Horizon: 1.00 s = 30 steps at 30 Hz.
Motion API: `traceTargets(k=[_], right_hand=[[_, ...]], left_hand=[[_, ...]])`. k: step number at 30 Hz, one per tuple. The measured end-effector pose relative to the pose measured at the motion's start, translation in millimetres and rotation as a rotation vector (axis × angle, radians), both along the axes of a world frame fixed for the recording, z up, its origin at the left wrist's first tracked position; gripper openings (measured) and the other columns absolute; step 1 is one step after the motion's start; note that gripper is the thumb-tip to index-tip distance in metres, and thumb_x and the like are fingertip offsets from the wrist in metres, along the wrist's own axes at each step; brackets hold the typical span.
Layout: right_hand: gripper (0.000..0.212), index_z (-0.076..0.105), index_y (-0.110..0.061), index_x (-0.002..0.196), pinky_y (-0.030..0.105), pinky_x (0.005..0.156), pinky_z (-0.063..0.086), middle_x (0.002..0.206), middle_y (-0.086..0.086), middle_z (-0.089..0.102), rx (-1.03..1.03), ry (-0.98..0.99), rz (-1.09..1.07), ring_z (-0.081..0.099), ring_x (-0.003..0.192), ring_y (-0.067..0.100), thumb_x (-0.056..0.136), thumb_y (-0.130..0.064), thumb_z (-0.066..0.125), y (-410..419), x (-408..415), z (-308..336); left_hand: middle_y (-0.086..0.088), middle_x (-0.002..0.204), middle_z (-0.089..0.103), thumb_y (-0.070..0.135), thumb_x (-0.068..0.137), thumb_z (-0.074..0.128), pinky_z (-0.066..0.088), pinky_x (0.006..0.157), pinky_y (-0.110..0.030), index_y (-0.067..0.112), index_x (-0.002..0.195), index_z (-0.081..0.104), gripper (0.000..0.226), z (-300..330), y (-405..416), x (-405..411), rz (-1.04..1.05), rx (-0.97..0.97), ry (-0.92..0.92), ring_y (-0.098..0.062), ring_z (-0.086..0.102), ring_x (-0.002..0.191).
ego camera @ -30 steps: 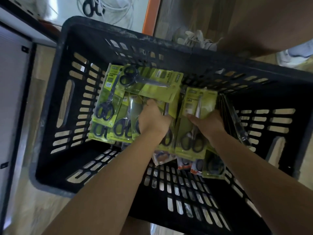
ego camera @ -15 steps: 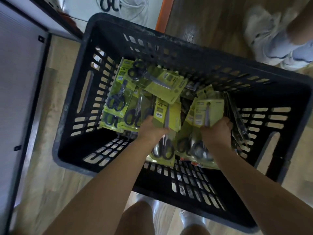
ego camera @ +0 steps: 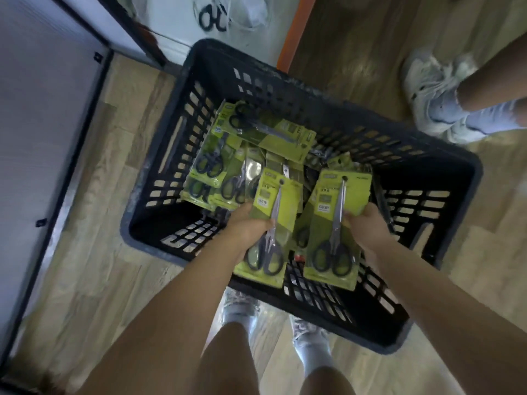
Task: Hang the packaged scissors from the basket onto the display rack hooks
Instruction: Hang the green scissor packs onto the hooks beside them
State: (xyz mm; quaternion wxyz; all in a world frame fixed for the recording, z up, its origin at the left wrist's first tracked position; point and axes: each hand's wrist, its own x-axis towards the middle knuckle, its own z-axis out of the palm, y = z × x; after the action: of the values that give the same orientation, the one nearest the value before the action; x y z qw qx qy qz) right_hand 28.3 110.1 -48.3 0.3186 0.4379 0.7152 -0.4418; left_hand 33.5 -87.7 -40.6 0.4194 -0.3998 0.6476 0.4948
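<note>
Now each grip is clamped on one scissors pack: left hand (ego camera: pixel 251 235), right hand (ego camera: pixel 368 226), above the basket (ego camera: pixel 285 89). Lift straight, keep hang holes topmost.

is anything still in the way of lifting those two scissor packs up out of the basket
Nothing visible. The left hand grips one scissors pack and the right hand grips the other pack; both packs sit above the loose pile, and the basket is open on top. The display rack hooks are out of view.
</note>
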Motion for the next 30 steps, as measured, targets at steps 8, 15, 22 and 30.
traceTargets(k=[8, 15, 22, 30], right_hand=[[0.019, 0.059, -0.009, 0.110, 0.027, 0.074, 0.037, 0.102, 0.006, 0.058, -0.115, 0.123, 0.261, 0.054, 0.088, 0.021, 0.097, -0.018, 0.049, -47.3, -36.6, 145.4], [0.018, 0.055, -0.009, 0.110, 0.029, 0.074, 0.041, 0.101, 0.004, 0.060, -0.283, 0.440, 0.507, 0.057, 0.096, 0.022, 0.096, -0.021, 0.051, -104.4, -88.5, 369.6], [0.019, 0.063, -0.012, 0.099, 0.031, 0.085, 0.042, 0.101, 0.004, 0.068, -0.452, 0.805, 0.746, 0.060, 0.096, 0.021, 0.094, -0.028, 0.054, -185.5, -73.4, 617.3], [0.051, 0.043, -0.011, 0.138, 0.038, 0.107, 0.033, 0.144, 0.005, 0.043, -0.646, 1.211, 1.044, 0.041, 0.131, 0.023, 0.096, -0.040, 0.048, -252.9, 3.9, 826.9]], left_hand=[[-0.011, 0.092, 0.065, 0.008, 0.083, 0.068, 0.048, 0.071, -0.030, 0.005, 0.103, 0.062, 0.021, 141.2, -39.6, 12.5, 0.268, -0.047, 0.160, -0.023, 0.061, 0.076], [-0.015, 0.088, 0.070, 0.012, 0.072, 0.073, 0.052, 0.081, -0.041, 0.010, 0.095, 0.064, 0.026, 353.0, -71.1, -0.3, 0.550, -0.069, 0.472, -0.028, 0.065, 0.080], [-0.016, 0.093, 0.072, 0.009, 0.081, 0.071, 0.055, 0.082, -0.040, 0.000, 0.097, 0.065, 0.019, 592.6, -114.9, 44.2, 0.799, -0.161, 0.871, -0.030, 0.068, 0.084], [-0.011, 0.091, 0.072, 0.024, 0.086, 0.068, 0.057, 0.079, -0.038, 0.004, 0.095, 0.064, 0.022, 783.7, -151.2, 135.1, 0.936, -0.396, 1.296, -0.026, 0.068, 0.084]])
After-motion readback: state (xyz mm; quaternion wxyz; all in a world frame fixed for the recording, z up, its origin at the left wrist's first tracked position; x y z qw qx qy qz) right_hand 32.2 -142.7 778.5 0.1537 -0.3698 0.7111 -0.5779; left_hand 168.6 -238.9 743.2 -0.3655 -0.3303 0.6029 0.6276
